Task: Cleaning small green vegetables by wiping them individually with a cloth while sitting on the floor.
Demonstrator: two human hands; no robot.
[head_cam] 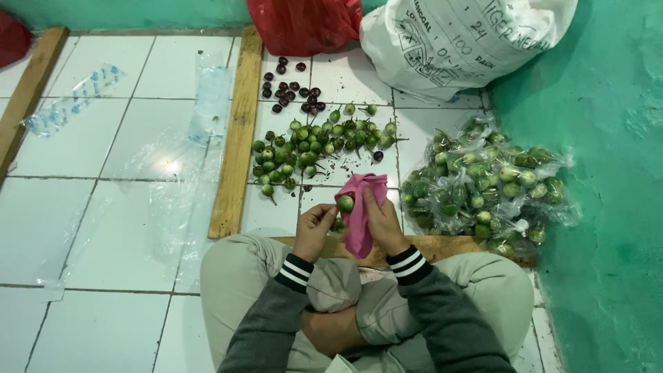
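Observation:
I sit cross-legged on a white tiled floor. My left hand (pixel 314 230) holds a small round green eggplant (pixel 345 204) by its lower end. My right hand (pixel 382 222) grips a pink cloth (pixel 359 221) that drapes down between my hands and touches the eggplant. Just beyond my hands lies a loose heap of green eggplants (pixel 314 145) on the tiles. Farther back sit several small dark purple ones (pixel 293 90).
A pile of clear bags filled with green eggplants (pixel 487 186) lies at the right by the green wall (pixel 608 207). A white sack (pixel 456 41) and a red bag (pixel 304 24) stand at the back. Wooden slats (pixel 238 131) and clear plastic sheets (pixel 166 159) lie left.

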